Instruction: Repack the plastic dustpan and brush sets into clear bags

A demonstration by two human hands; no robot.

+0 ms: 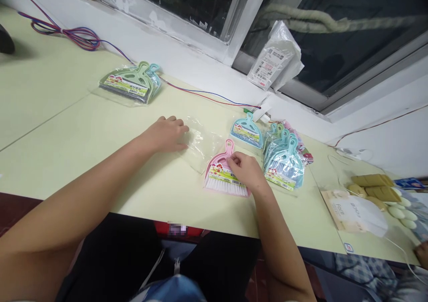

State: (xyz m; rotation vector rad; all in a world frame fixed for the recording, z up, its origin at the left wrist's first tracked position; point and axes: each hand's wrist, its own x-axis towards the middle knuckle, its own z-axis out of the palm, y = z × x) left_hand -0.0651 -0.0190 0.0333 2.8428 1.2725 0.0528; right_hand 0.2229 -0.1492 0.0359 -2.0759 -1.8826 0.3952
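Observation:
A pink dustpan and brush set (214,170) with white bristles and a printed label lies near the table's front edge. My right hand (245,168) has thumb and fingers closed on its right side, just below the handle. To its left, a clear plastic bag (200,144) lies flat and crinkled, partly reaching behind the pink set. My left hand (169,135) rests at the bag's left edge, thumb apart from the other fingers. The fingertips touch or nearly touch the film.
Bagged blue and green dustpan sets (286,159) stack at right, beside one blue set (247,130). More bagged sets (127,83) lie back left. Wires (80,37) run along the wall. A white package (272,63) stands on the sill. Foam-like rolls and a printed bag (347,210) lie far right.

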